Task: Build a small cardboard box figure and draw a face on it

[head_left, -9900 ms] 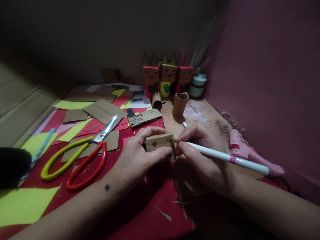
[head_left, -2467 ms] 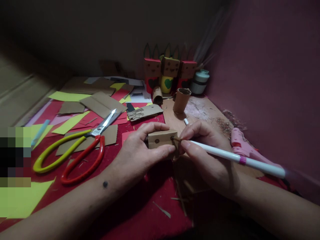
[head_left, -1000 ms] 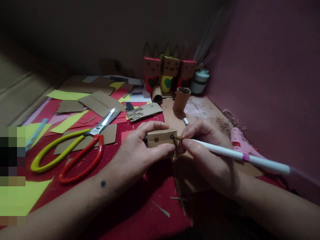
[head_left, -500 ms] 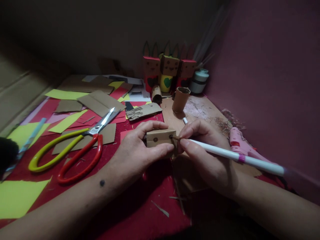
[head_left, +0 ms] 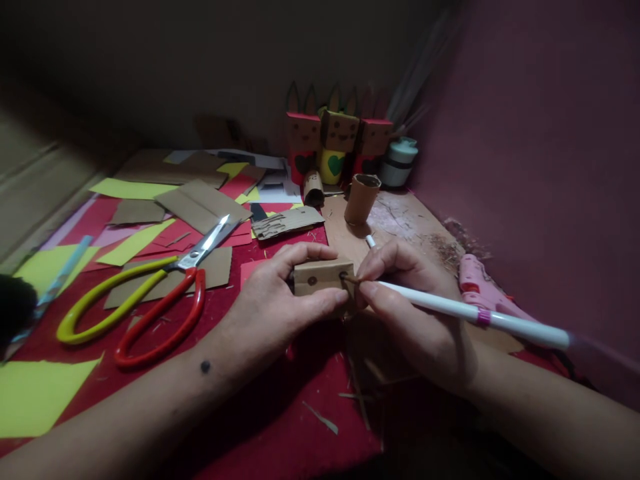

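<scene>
A small brown cardboard box [head_left: 325, 281] with two dark round spots on its front is gripped between the thumb and fingers of my left hand [head_left: 280, 287]. In a pinch, my right hand [head_left: 410, 293] holds a slim white pen [head_left: 440, 301] with a pink ring. A thin brown tip reaches from my right fingertips to the right-hand spot; whether it belongs to the pen is hidden by my fingers. Another short white end [head_left: 371, 241] shows just behind the right fingers.
Scissors [head_left: 193, 260] with yellow and red handles lie left among paper and cardboard scraps. A cardboard tube [head_left: 363, 200] stands ahead, another lies beside it. Behind are several eared cardboard figures [head_left: 333, 137] and a light green jar [head_left: 400, 162]. A pink glue gun [head_left: 480, 283] lies right.
The brown tip and right fingertips have shifted very slightly at the right-hand spot. The box has moved barely to the right; both grips are the same.
</scene>
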The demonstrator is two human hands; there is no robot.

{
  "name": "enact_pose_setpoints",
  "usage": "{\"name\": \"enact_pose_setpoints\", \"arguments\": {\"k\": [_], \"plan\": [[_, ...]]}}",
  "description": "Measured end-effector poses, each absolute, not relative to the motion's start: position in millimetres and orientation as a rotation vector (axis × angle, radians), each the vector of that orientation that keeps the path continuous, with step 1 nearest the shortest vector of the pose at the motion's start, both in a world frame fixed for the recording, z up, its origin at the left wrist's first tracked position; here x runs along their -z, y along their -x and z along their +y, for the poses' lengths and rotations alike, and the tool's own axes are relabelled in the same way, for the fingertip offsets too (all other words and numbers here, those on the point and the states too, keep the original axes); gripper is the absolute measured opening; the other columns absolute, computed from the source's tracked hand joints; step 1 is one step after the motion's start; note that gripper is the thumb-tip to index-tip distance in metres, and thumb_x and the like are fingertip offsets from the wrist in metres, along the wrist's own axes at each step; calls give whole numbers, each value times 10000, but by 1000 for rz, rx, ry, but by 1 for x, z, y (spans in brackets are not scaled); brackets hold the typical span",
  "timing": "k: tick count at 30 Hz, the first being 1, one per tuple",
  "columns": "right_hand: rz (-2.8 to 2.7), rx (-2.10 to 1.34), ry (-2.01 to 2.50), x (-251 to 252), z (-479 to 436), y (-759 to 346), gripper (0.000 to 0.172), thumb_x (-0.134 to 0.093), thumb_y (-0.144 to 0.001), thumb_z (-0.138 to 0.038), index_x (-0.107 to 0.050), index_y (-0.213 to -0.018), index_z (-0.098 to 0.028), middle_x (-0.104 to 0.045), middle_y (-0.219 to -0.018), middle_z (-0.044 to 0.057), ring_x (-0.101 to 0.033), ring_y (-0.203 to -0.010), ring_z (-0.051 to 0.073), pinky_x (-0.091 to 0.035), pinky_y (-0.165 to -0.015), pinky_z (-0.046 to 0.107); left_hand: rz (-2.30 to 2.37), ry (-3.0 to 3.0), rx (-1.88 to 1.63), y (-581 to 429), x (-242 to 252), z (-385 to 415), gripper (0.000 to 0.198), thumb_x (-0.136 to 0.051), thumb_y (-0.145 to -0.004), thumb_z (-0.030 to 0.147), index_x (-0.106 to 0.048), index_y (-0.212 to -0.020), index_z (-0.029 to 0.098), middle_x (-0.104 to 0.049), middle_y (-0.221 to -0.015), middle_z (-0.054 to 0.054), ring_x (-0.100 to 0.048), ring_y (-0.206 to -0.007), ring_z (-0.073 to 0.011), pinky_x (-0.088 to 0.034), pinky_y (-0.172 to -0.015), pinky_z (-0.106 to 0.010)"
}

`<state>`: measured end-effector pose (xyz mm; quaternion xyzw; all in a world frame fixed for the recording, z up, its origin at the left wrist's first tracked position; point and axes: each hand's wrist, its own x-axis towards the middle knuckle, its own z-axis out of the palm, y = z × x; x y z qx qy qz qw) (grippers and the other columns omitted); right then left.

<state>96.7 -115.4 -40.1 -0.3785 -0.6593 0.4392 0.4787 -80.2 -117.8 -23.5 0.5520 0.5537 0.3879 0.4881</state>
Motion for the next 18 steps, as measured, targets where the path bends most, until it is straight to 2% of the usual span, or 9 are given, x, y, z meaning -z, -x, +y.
{"name": "enact_pose_setpoints", "arguments": {"k": [10, 18], "plan": [[-1624, -1053, 907, 39, -116, -98, 122, -567, -867, -135, -541, -809, -239, -594, -753, -10, -580, -661, 167, -434, -572, 299, 1304, -1273, -963, 77, 19, -119, 328, -822, -696, 250, -695, -999, 244, -719, -766, 28, -679, -676, -150, -523, -552, -198], [-1604, -1045, 897, 39, -116, -97, 130, -571, -855, -123, -543, -795, -235, -599, -734, -12, -575, -650, 167, -435, -567, 298, 1304, -1289, -948, 78, 21, -119, 348, -823, -697, 244, -687, -1018, 248, -713, -743, 39, -670, -658, -143, -517, -540, -192]]}}
